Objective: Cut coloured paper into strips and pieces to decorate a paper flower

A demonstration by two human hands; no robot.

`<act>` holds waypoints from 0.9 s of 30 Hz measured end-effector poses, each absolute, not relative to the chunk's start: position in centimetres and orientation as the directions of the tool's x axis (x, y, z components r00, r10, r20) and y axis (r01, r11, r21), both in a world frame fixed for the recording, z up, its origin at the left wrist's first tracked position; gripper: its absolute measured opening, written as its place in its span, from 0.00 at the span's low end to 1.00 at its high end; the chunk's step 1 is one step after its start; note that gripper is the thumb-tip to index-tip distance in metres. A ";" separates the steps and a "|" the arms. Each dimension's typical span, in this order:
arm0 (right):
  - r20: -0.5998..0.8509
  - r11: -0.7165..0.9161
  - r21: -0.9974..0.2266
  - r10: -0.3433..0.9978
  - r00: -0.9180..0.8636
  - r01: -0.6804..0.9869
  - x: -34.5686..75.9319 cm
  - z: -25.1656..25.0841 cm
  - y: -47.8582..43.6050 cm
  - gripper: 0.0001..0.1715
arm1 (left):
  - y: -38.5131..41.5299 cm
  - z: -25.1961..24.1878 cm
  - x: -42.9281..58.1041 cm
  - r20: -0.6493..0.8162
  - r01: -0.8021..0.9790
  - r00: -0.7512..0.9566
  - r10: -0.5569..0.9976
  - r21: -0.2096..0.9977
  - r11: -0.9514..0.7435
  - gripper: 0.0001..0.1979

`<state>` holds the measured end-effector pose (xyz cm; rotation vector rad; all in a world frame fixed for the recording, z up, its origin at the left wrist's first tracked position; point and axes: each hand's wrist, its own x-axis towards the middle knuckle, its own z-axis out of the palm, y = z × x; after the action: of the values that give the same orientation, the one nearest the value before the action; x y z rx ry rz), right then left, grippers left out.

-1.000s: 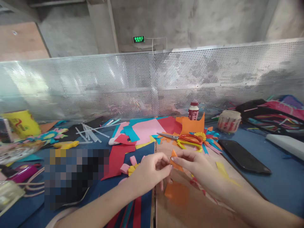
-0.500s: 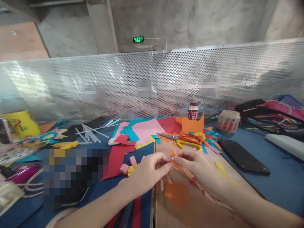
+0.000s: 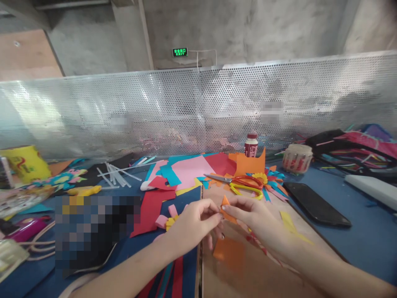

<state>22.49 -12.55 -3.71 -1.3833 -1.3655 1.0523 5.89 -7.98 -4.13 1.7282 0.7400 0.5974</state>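
Note:
Over the brown board, my right hand (image 3: 249, 213) pinches a small folded piece of orange paper (image 3: 228, 216), its pointed tip sticking up past the fingers. My left hand (image 3: 203, 221) meets it from the left, thumb and forefinger closed together at the paper's edge. The fingers hide much of the fold. Below them an orange paper square (image 3: 229, 252) lies on the board. A red and yellow strip (image 3: 259, 244) runs partly under my right forearm. Beyond my hands rest scissors (image 3: 245, 182) with red and yellow handles.
Coloured paper sheets (image 3: 187, 169) spread at the back, with a small bottle (image 3: 251, 145) behind. A black phone (image 3: 318, 205) and a jar (image 3: 297, 158) are on the right. On the left lie a yellow glue gun (image 3: 84, 190) and glue sticks (image 3: 114, 174). A perforated metal screen (image 3: 173, 103) stands behind.
My hands stay almost in place around the orange paper, fingers shifting only slightly. The whole view has moved a little; the things on the table lie as before.

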 end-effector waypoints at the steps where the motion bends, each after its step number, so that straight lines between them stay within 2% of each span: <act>1: 0.034 0.032 -0.972 0.999 0.004 0.231 22.5 -3.6 -12.5 0.14 | -8.0 -4.0 5.9 0.023 0.168 0.671 0.741 0.969 -0.182 0.09; 4: 0.066 0.086 -0.963 0.994 -0.083 0.257 22.5 -3.3 -12.5 0.14 | -7.9 -3.8 5.9 0.032 0.137 0.657 0.753 0.977 -0.161 0.08; 9: -0.005 0.005 -0.934 1.000 -0.027 0.357 22.6 -3.3 -12.4 0.15 | -7.7 -3.8 5.8 0.022 0.135 0.642 0.767 0.981 -0.142 0.08; 13: 0.012 0.024 -0.951 0.999 -0.041 0.309 22.7 -3.4 -12.4 0.13 | -7.8 -3.6 5.8 0.015 0.131 0.633 0.774 0.983 -0.127 0.08; 19: 0.063 0.095 -0.985 0.976 -0.210 0.145 23.0 -3.0 -12.4 0.09 | -7.4 -3.8 5.7 0.010 0.151 0.606 0.796 0.980 -0.127 0.09; 27: 0.017 0.052 -0.984 0.980 -0.198 0.170 23.2 -3.7 -11.8 0.09 | -7.3 -3.6 5.8 -0.021 0.150 0.567 0.823 0.986 -0.078 0.08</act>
<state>23.22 -11.80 -3.73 -1.2118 -1.5035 1.2389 5.76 -7.35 -3.61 1.5774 0.8464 0.6859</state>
